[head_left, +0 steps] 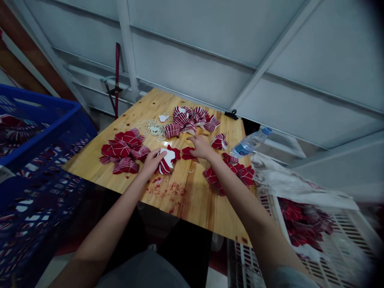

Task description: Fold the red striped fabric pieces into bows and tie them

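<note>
My left hand (152,161) grips a small stack of cut fabric pieces (167,158), white on top with red and striped layers beneath, low over the table. My right hand (200,146) is to the right of the stack, its fingers apart, beside a dark red fabric piece (187,153); whether the thumb touches that piece is unclear. Left of my left hand lies a heap of red checked and striped bundles (121,150). Beyond both hands is a pile of red-and-white striped bundles (192,118), with a tangle of pale rubber bands (153,129) at its left.
More red bundles (231,172) and a plastic bottle (250,143) are at the right of the wooden table (192,200). Red lint marks the table's front. A blue crate (39,132) stands left, a white crate (354,218) with red fabric right. A panelled wall (192,48) rises behind.
</note>
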The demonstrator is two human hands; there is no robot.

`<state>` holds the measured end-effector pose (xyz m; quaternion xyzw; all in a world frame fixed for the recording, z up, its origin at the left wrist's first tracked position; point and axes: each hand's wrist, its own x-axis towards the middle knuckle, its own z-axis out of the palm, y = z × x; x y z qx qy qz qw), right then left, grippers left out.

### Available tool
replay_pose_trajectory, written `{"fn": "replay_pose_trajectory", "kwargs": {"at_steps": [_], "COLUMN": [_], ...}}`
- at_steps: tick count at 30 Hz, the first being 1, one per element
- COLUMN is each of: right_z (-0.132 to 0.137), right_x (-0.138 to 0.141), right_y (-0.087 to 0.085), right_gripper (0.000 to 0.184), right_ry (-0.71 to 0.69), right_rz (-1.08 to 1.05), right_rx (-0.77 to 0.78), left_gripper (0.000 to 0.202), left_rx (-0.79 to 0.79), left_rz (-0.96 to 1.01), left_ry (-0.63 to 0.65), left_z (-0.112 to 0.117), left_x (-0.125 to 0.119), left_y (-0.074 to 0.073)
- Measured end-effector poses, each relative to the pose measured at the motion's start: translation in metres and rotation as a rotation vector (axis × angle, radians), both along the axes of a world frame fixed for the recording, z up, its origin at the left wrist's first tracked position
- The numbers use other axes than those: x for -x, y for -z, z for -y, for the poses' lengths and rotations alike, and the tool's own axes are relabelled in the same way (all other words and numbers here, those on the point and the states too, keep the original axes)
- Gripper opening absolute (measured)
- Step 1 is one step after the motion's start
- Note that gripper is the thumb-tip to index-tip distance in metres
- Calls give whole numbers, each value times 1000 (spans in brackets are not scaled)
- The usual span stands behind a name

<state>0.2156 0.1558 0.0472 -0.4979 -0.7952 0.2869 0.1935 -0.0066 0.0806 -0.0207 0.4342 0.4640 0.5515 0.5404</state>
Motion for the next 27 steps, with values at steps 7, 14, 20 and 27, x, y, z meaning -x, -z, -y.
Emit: {"fn": "replay_pose_trajectory", "kwargs": {"at_steps": [7,14,20,27], "right_z": [32,-1,-4,22], "right_x": [35,27,47,37], "right_y": [3,0,1,8], "right_gripper": [20,18,19,17], "right_ry": [-437,-298,-105,-111], "right_rz": [-80,-114,-88,-265], "right_rx": [-185,254,119,398], "left_gripper": [34,34,36,34], "left_rx": [82,158,22,1], "left_rz": [91,193,-31,-18], "left_ry": [17,130,7,55], "left_z": [1,11,7,5], "left_x": [1,21,22,9], "left_y": [-4,-1,1,-3]}}
